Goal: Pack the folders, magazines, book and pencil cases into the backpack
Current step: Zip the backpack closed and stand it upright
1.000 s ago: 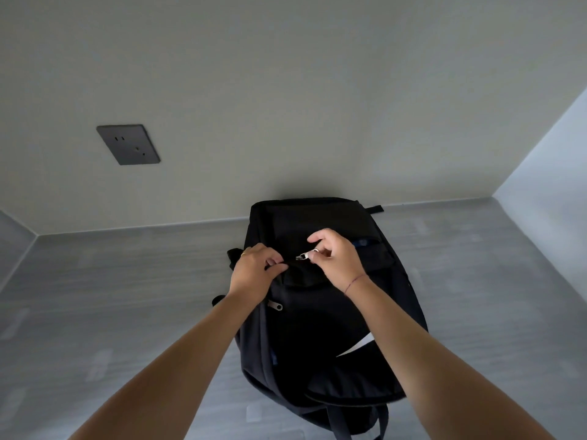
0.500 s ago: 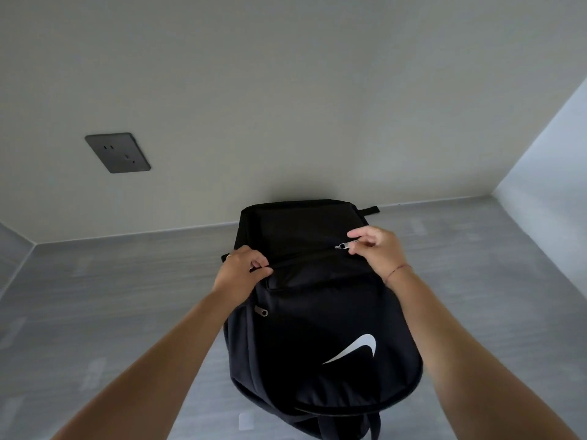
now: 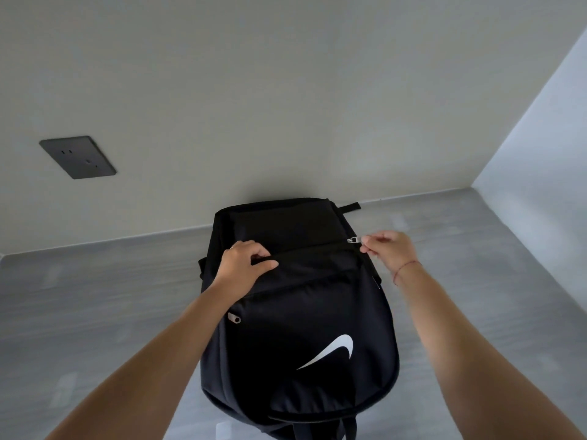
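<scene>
A black backpack (image 3: 305, 328) with a white swoosh stands on the grey floor against the wall. My left hand (image 3: 243, 266) pinches the fabric at the left end of the top zip line. My right hand (image 3: 389, 250) holds the silver zipper pull (image 3: 353, 240) at the bag's right upper corner. A second zipper pull (image 3: 234, 318) hangs on the bag's left side. No folders, magazines, book or pencil cases are in view; the bag's inside is hidden.
A dark wall socket plate (image 3: 77, 157) sits on the beige wall at the left. A pale wall (image 3: 540, 147) closes the right side. Grey floor (image 3: 95, 296) spreads on both sides of the bag.
My right hand has drawn the zipper pull from the middle of the bag's top to its right corner. The opening has shut along that line. My left hand stays gripping the left end.
</scene>
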`<action>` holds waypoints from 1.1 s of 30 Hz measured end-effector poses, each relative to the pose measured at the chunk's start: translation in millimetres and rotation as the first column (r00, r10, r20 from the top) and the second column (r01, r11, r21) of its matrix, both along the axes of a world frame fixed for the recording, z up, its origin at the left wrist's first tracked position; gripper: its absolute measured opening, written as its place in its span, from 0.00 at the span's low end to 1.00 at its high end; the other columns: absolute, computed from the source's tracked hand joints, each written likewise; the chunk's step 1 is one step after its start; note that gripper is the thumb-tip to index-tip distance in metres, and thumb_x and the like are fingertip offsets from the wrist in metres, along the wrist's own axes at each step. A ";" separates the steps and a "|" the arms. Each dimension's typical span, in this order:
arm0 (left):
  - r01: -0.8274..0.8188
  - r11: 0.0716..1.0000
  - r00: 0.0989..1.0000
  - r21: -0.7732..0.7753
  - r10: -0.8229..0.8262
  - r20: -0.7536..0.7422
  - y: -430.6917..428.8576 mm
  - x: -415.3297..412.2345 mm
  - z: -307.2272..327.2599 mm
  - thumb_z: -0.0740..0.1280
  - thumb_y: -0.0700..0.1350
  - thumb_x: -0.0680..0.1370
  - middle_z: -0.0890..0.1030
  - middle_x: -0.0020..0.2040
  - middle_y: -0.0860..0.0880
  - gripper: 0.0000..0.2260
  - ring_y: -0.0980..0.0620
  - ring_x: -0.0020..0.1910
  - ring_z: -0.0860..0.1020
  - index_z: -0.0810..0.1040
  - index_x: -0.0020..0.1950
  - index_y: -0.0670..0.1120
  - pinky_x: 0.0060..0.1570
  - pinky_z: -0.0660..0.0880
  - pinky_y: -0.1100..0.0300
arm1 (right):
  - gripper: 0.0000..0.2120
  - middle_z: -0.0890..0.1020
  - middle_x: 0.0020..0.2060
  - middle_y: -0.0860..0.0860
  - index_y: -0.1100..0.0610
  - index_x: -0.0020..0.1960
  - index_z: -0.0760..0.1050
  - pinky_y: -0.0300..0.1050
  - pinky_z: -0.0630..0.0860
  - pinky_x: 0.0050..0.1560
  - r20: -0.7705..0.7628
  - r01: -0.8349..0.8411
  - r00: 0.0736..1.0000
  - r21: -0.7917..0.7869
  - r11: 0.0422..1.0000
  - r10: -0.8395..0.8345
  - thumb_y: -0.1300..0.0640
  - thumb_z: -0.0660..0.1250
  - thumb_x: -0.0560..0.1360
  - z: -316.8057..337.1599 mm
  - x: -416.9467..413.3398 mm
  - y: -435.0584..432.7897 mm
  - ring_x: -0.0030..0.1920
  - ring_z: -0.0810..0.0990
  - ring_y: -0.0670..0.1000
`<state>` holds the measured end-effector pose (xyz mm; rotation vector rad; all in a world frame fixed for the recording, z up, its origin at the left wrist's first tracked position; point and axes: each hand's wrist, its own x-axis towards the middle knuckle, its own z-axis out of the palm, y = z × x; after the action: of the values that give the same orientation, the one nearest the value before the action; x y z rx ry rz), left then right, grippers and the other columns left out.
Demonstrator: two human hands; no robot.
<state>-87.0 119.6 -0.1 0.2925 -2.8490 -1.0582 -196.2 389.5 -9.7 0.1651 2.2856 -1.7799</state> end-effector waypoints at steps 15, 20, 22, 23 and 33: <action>-0.041 0.999 0.999 -0.031 0.041 -0.028 20.4 6.1 4.9 0.72 0.48 0.72 0.77 0.41 0.59 0.02 0.56 0.48 0.73 0.81 0.43 0.52 0.58 0.70 0.51 | 0.06 0.81 0.38 0.52 0.59 0.44 0.77 0.44 0.77 0.46 0.088 0.100 0.988 0.244 0.965 -0.125 0.56 0.68 0.74 -22.0 1.2 -9.2 0.43 0.78 0.52; -0.296 0.946 0.949 0.135 0.308 -0.073 -16.6 45.2 -2.2 0.72 0.49 0.72 0.76 0.48 0.57 0.07 0.58 0.48 0.74 0.77 0.47 0.55 0.47 0.70 0.65 | 0.13 0.73 0.42 0.45 0.52 0.50 0.70 0.43 0.74 0.44 -0.252 0.228 0.955 0.290 0.929 -0.155 0.53 0.72 0.70 -4.2 68.8 -40.7 0.42 0.75 0.48; -0.378 0.911 0.922 0.162 0.386 -0.020 -28.9 66.2 -11.6 0.72 0.50 0.72 0.75 0.48 0.56 0.07 0.56 0.48 0.75 0.77 0.48 0.54 0.46 0.71 0.64 | 0.09 0.74 0.38 0.42 0.49 0.45 0.72 0.36 0.73 0.41 -0.315 0.045 0.948 0.269 0.962 0.044 0.53 0.72 0.70 -4.6 114.9 -70.1 0.39 0.75 0.42; -0.416 0.896 0.908 0.158 0.419 0.017 -33.0 75.9 -17.2 0.72 0.50 0.72 0.75 0.49 0.54 0.08 0.55 0.48 0.76 0.77 0.49 0.52 0.45 0.70 0.64 | 0.07 0.76 0.38 0.43 0.49 0.44 0.74 0.35 0.73 0.40 -0.313 -0.090 0.932 0.281 0.956 0.180 0.53 0.72 0.70 -7.7 136.4 -86.6 0.38 0.76 0.43; -0.617 0.668 0.786 0.415 0.496 0.370 -26.4 113.8 -46.6 0.73 0.54 0.70 0.83 0.44 0.44 0.16 0.46 0.45 0.82 0.80 0.44 0.41 0.43 0.78 0.54 | 0.10 0.81 0.49 0.47 0.50 0.52 0.78 0.42 0.75 0.47 -0.181 -0.259 0.896 0.530 0.807 0.406 0.48 0.64 0.75 -30.2 183.9 -175.1 0.48 0.80 0.49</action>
<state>26.7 93.2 -46.6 1.3196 -2.2651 -1.6769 -12.3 214.4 -39.9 -0.4234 2.7231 -1.0679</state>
